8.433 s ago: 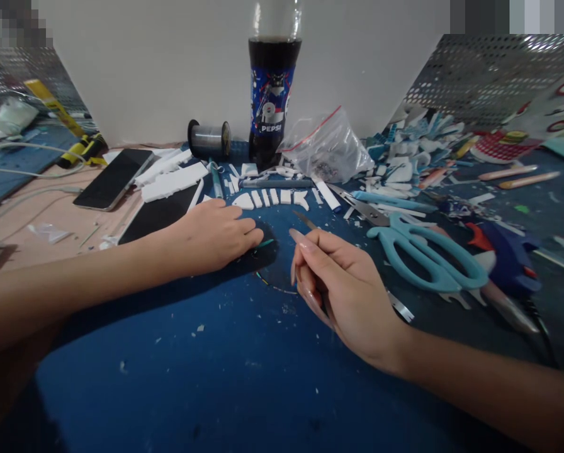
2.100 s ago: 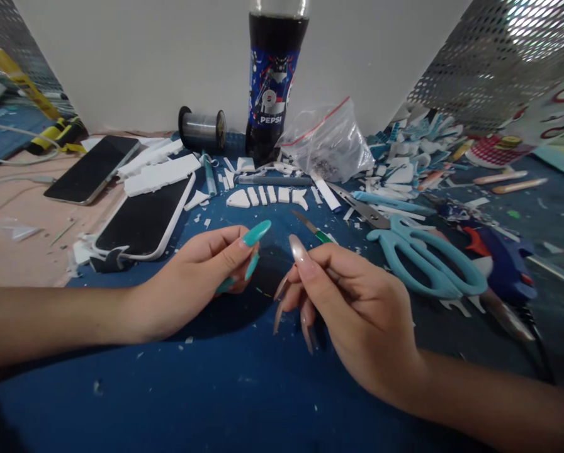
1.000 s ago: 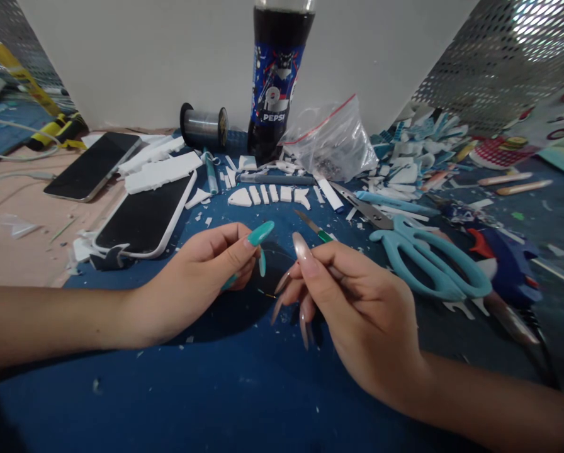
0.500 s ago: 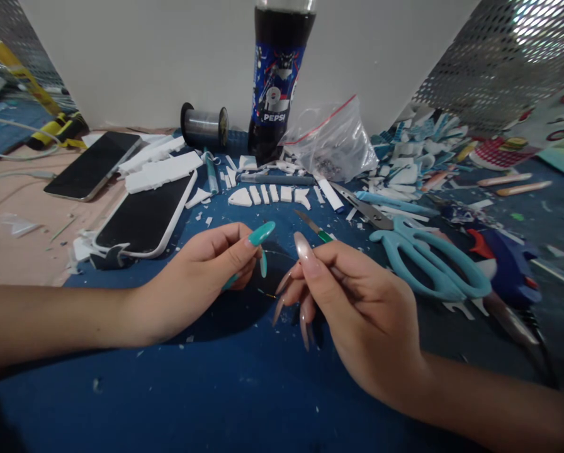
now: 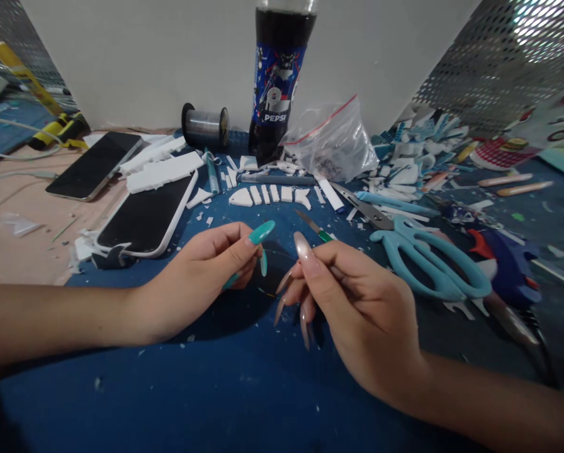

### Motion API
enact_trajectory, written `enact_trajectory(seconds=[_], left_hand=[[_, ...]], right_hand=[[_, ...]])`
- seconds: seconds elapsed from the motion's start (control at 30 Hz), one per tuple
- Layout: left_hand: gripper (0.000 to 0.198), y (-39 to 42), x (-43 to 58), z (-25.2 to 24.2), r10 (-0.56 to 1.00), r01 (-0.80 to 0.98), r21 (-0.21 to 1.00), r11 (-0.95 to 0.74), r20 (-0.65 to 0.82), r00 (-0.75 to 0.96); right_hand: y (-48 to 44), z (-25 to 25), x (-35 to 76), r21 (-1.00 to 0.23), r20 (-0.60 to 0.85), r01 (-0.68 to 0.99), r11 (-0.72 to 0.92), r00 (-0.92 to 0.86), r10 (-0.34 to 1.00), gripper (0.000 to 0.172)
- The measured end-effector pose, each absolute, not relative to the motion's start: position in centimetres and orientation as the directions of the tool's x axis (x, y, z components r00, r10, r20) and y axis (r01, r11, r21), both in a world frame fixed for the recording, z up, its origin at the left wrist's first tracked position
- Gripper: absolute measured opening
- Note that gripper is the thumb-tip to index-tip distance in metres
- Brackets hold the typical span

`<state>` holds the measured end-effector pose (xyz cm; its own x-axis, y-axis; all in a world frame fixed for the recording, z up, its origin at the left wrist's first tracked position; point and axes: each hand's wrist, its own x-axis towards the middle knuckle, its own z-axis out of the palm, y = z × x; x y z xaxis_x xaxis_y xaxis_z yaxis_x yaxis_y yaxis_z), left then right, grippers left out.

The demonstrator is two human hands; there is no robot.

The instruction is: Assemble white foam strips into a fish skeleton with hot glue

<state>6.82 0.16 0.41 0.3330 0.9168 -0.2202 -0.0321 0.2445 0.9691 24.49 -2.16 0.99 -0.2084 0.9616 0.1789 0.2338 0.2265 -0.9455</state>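
My left hand (image 5: pixel 216 264), with long teal nails, is pinched closed above the blue mat (image 5: pixel 244 396). Facing it, my right hand (image 5: pixel 352 302), with pale glossy nails, pinches thumb against forefinger, its other fingers loosely curled. A thin, barely visible line (image 5: pixel 282 253) loops across the gap between the two pinches; its ends are hidden by the fingers. Just beyond the hands lie white foam pieces (image 5: pixel 269 195) arranged as a fish, with head, body strips and tail. A green-handled blade (image 5: pixel 313 224) rests behind my right fingertips.
Blue scissors (image 5: pixel 428 258) and a blue glue gun (image 5: pixel 508 267) lie right. Two phones (image 5: pixel 145 217) and foam slabs (image 5: pixel 163 171) are left. Behind stand a spool of clear line (image 5: pixel 204 126), a Pepsi bottle (image 5: pixel 279 82), a zip bag (image 5: pixel 333 141) and a scrap heap (image 5: pixel 409 151).
Almost nothing differs. Both hands keep their pinches in the same place, and the view has shifted very slightly.
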Motion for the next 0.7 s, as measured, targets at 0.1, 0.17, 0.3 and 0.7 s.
enact_trajectory(seconds=[0.1, 0.17, 0.3, 0.7], left_hand=[[0.030, 0.12, 6.84, 0.51, 0.915, -0.046, 0.969, 0.244, -0.214, 0.342], [0.031, 0.13, 6.87, 0.51, 0.914, -0.048, 0.968, 0.245, -0.214, 0.344], [0.030, 0.23, 6.92, 0.37, 0.915, -0.058, 0.967, 0.248, -0.214, 0.342], [0.028, 0.15, 6.99, 0.53, 0.919, -0.092, 0.958, 0.273, -0.232, 0.318]], right_hand=[[-2.18, 0.99, 24.55, -0.945, 0.179, 0.236, 0.227, -0.208, 0.962, 0.026], [-2.18, 1.00, 24.57, -0.946, 0.175, 0.234, 0.224, -0.210, 0.962, 0.026], [-2.11, 0.98, 24.55, -0.946, 0.174, 0.232, 0.224, -0.218, 0.960, 0.025], [-2.05, 0.55, 24.55, -0.947, 0.172, 0.225, 0.228, -0.245, 0.954, 0.024]])
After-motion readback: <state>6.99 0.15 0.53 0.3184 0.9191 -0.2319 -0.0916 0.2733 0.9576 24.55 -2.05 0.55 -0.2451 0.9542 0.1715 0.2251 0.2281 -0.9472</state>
